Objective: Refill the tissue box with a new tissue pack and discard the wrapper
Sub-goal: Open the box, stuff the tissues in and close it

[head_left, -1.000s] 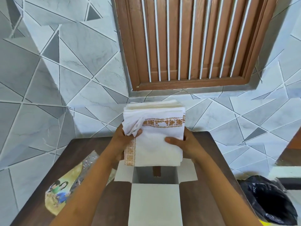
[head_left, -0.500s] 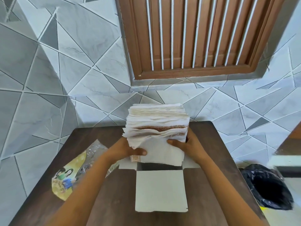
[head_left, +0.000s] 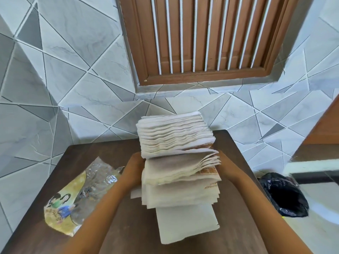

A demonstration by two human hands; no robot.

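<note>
A thick stack of white tissues (head_left: 176, 143) with brown patterned edges stands tall over the open white tissue box (head_left: 187, 224), whose front flap lies flat on the table. My left hand (head_left: 134, 169) presses the stack's left side and my right hand (head_left: 222, 166) its right side. The stack hides the box opening and most of both hands. The lower sheets fan out toward me. The torn wrapper (head_left: 77, 197), clear plastic with a yellow printed picture, lies on the table left of my left arm.
The dark wooden table (head_left: 119, 226) stands against a grey tiled wall under a brown shuttered window (head_left: 201, 39). A bin with a black bag (head_left: 282, 197) sits on the floor to the right of the table.
Both hands have lowered the tissue stack onto the box, and it now covers the opening. The view has tilted down, so the stack's layered top edges face me.
</note>
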